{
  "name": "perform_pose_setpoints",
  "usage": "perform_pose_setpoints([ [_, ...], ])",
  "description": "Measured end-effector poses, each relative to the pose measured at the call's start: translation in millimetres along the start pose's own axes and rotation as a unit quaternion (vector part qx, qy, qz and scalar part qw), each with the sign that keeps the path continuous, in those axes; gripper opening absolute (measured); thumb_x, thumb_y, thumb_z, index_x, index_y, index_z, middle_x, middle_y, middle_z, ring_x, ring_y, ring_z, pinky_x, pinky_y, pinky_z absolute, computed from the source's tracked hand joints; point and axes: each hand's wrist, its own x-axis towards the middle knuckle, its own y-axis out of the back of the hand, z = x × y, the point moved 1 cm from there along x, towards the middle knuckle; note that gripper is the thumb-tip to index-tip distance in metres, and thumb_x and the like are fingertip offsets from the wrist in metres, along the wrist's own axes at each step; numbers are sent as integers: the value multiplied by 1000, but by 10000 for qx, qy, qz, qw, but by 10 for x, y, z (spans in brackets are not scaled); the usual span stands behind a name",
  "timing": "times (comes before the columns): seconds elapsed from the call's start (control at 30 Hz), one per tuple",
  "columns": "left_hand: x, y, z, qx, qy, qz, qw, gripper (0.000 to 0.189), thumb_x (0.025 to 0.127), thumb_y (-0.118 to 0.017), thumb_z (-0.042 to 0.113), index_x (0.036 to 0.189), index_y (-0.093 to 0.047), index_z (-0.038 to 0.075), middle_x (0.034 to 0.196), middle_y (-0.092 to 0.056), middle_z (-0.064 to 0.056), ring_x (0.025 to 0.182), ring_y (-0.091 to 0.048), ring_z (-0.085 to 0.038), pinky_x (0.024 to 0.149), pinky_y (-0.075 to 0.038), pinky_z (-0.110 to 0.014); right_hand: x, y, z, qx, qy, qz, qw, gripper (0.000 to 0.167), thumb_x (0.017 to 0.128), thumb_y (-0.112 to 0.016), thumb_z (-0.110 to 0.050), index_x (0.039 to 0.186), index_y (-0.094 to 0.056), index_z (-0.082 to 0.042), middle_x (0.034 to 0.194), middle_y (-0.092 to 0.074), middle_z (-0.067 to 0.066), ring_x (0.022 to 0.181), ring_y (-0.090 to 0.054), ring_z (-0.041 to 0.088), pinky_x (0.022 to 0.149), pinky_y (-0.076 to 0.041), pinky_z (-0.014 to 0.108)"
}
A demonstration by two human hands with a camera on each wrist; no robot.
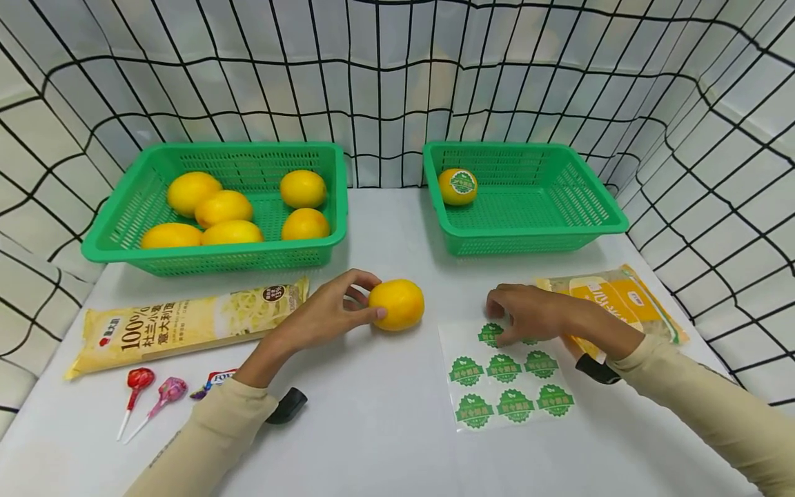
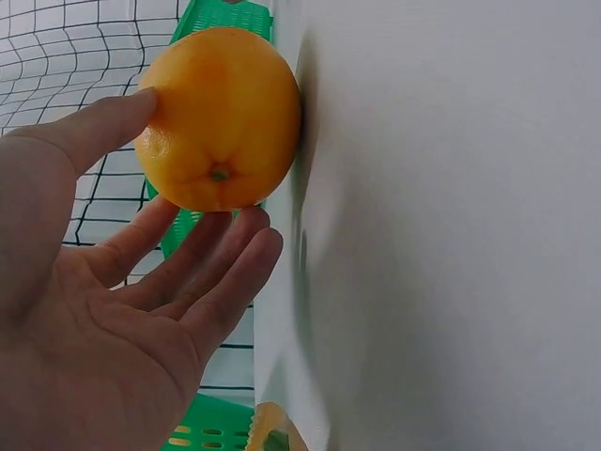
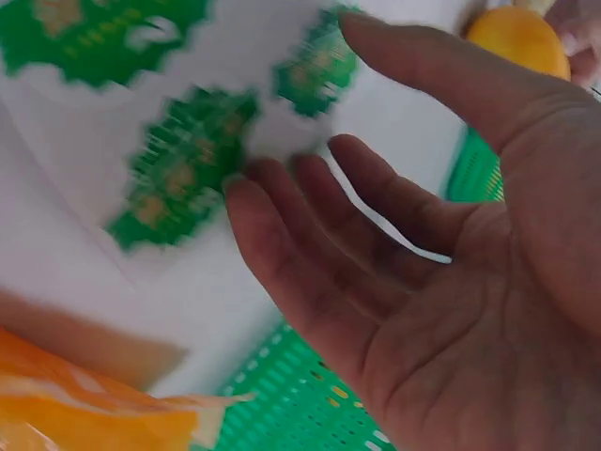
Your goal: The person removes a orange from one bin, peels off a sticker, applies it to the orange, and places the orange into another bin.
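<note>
A yellow-orange citrus fruit [image 1: 400,304] lies on the white table [image 1: 373,428]. My left hand [image 1: 371,298] holds its left side, thumb on one side and fingers on the other; in the left wrist view the fruit [image 2: 221,117] shows its stem end. My right hand [image 1: 497,321] rests with relaxed fingers [image 3: 300,254] on the top row of a clear sheet of round green stickers [image 1: 506,376]. It holds nothing. One more such fruit with a green sticker [image 1: 457,186] lies in the right green basket [image 1: 528,238].
The left green basket [image 1: 211,261] holds several plain yellow fruits. A long pasta packet [image 1: 186,321] and two lollipops [image 1: 139,381] lie at front left. Another yellow packet [image 1: 621,297] lies beside my right wrist. Black netting walls the table in.
</note>
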Motion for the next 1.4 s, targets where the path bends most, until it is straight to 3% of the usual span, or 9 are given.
perform_pose_setpoints([
  [0.2, 7, 20, 24, 4, -27, 5, 10000, 53, 96, -82, 29, 140, -58, 13, 137, -63, -5, 116, -64, -25, 101, -56, -44, 10, -27, 12, -178, -102, 151, 9997, 38, 87, -88, -27, 115, -68, -11, 108, -62, -1, 95, -56, 17, 87, -53, 35],
  [0.57, 20, 46, 31, 10, -83, -38, 10000, 53, 96, -82, 30, 140, -57, 13, 138, -62, -5, 117, -64, -25, 102, -56, -44, 19, -18, 30, 46, -133, 239, 9996, 35, 87, -90, -27, 112, -69, -13, 106, -62, -1, 95, -56, 18, 85, -52, 34],
  [1.07, -34, -9, -28, -86, -42, 11, 10000, 53, 96, -81, 33, 140, -57, 14, 138, -62, -5, 119, -63, -25, 105, -54, -45, 27, -86, 59, 525, 201, 263, 9981, 31, 87, -89, -17, 103, -63, -14, 93, -59, 0, 85, -54, 16, 72, -48, 27],
  [1.4, -20, -29, 7, -77, -151, -8, 9999, 52, 97, -81, 27, 140, -57, 12, 138, -62, -6, 115, -64, -24, 102, -55, -43, 4, -102, 107, 783, 641, 633, 9929, 10, 97, -77, -8, 104, -70, -9, 91, -67, -5, 83, -60, 10, 76, -56, 26],
])
